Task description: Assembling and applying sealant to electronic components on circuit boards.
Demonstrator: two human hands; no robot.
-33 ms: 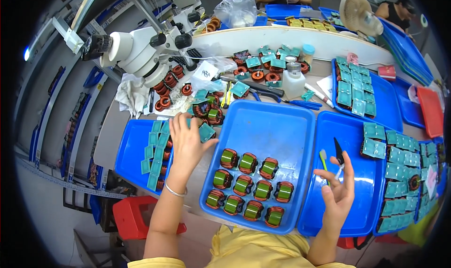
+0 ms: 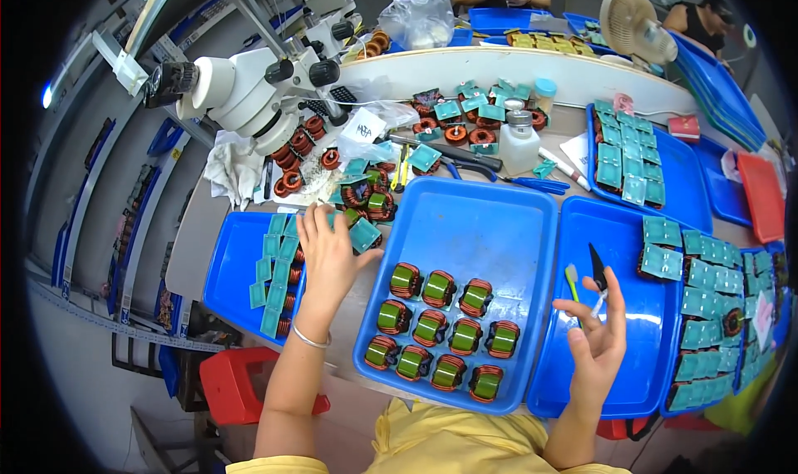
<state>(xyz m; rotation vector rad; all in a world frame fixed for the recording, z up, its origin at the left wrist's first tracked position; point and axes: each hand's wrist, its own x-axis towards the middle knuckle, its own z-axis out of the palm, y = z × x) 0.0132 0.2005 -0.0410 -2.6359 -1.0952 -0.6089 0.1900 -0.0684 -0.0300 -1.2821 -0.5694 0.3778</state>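
My left hand is over wire-wound coils with teal square plates, between the left and middle trays. Its thumb stretches out to the right, apart from the fingers; what lies beneath the palm is hidden. Over the right blue tray, my right hand has its fingers bent around a thin tool with a black pointed tip. A slim stick with a green end also rises beside those fingers. Several copper coils with green bands stand in rows in the middle blue tray.
At left, a blue tray holds teal-plated coils. A microscope stands behind, with loose coils, pliers and a white bottle nearby. More teal-plated pieces fill the right side. A red stool is below the table.
My left hand has shifted very slightly left and down, its thumb nearer the palm. My right fingers have moved only a little, still around the black-tipped tool.
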